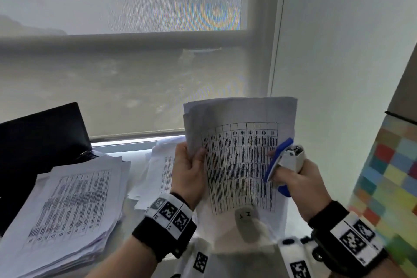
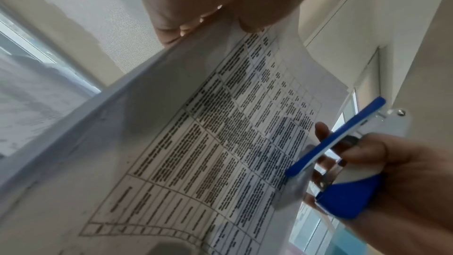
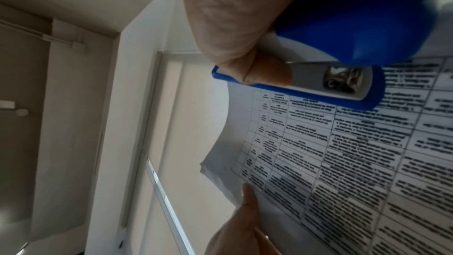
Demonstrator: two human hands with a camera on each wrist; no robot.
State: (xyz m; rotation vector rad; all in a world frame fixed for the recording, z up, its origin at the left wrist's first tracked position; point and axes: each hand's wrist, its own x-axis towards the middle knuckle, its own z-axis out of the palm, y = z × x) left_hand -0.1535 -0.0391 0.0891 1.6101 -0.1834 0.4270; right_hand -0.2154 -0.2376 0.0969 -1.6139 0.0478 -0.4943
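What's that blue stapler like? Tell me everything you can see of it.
The stapler is a small handheld one, plastic by the look: blue top, blue-rimmed base strip, pale grey body, a shiny metal anvil near the base's tip. Its jaws stand open. The right hand grips it in the air, a fingertip tucked between base and body. It is tilted, its mouth at the right edge of the printed sheets that the left hand holds up; whether it touches the paper is unclear.
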